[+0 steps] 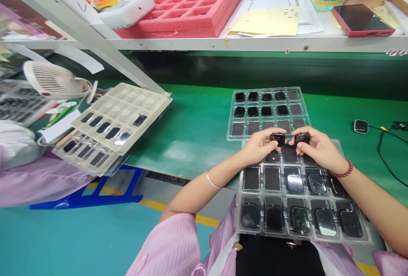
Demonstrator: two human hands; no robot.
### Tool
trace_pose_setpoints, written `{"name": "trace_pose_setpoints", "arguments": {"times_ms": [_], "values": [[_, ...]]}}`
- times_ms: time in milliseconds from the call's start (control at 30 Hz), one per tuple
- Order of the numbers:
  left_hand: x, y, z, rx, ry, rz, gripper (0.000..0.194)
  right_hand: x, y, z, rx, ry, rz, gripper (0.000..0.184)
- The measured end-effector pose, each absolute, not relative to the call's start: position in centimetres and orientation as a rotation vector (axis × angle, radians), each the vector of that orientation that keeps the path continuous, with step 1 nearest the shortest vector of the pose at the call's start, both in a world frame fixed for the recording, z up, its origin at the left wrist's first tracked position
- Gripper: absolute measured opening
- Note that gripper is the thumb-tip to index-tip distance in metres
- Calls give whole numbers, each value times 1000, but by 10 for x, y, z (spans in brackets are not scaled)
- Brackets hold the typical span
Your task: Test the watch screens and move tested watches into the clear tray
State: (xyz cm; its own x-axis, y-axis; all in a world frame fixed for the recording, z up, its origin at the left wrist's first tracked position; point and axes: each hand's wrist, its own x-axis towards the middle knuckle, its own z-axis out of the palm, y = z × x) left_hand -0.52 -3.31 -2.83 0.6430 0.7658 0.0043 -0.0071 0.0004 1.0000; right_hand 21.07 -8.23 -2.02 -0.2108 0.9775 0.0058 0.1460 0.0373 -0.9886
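left grip (259, 147) pinching left module (278, 139) | right grip (319, 148) pinching right module (302, 139) | over blister tray (239, 221) | I'd stay on edges, off faces

**Coral Foam and Pinstripes Over a Green Bench**

At 12 o'clock sits a coral-pink foam tray (188, 12), and a pale yellow folder (267, 21) lies just past 12. At 1 o'clock, a phone (361, 20) shows a red case around a black screen. A glossy green bench mat (204, 148) fills the centre, under near-black square pieces (278, 139) with a brownish sheen. At 4 o'clock, a bracelet (341, 169) has deep red beads. At 6 o'clock, a smock (168, 246) has pink-and-white pinstripes. At 8 o'clock, a cobalt-blue stool (95, 195) stands on a teal floor (63, 237) with a yellow stripe (172, 210).
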Motion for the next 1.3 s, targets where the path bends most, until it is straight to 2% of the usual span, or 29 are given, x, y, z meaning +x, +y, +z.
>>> {"name": "trace_pose_setpoints", "arguments": {"times_ms": [167, 333, 533, 900, 1300], "values": [[-5, -33, -27, 1467, 698, 686, 44, 210, -83, -19, -1189, -1480, 1278, 28], [-5, -33, -27, 1448, 687, 679, 39, 209, -83, -17, -1210, -1502, 1259, 24], [-5, -34, -28, 1448, 699, 669, 47, 207, -83, -17, -1179, -1494, 1282, 30], [-5, -33, -29, 1436, 681, 685, 38, 209, -84, -19, -1257, -1532, 1258, 23], [-5, -31, -31, 1343, 652, 684, 53, 209, -82, -20, -1219, -1516, 1310, 28]]}}
